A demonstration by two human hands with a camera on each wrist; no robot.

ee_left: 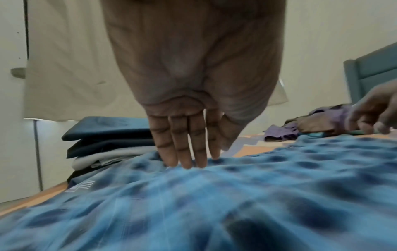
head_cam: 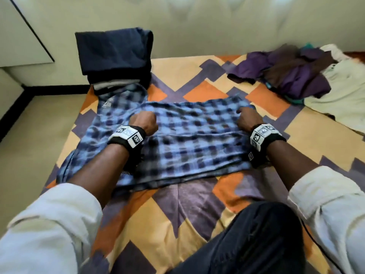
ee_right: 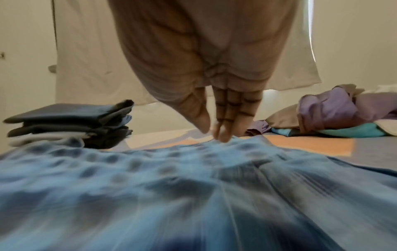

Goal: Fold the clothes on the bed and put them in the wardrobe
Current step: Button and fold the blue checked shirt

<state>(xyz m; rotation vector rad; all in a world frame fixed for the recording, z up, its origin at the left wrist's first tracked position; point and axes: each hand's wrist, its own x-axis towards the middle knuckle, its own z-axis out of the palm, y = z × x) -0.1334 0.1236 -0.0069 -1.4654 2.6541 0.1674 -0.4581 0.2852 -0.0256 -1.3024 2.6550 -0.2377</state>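
A blue plaid shirt (head_cam: 183, 143) lies spread across the patterned bed (head_cam: 197, 214), partly folded. My left hand (head_cam: 145, 119) rests on its far left part. In the left wrist view the left hand (ee_left: 189, 161) has straight fingers (ee_left: 184, 152) with their tips pressing the cloth (ee_left: 236, 195). My right hand (head_cam: 245, 115) is at the shirt's far right corner. In the right wrist view the right hand (ee_right: 214, 134) touches the shirt's (ee_right: 171, 178) far edge with straight fingertips (ee_right: 224, 135). The thumb stays close beside them, and no cloth shows between thumb and fingers.
A folded stack of dark clothes (head_cam: 116, 56) stands at the bed's far left corner, touching the shirt's collar end. A loose pile of purple, brown, teal and cream clothes (head_cam: 292, 72) lies at the far right. A cream wall runs behind, and floor (head_cam: 29, 145) lies left of the bed.
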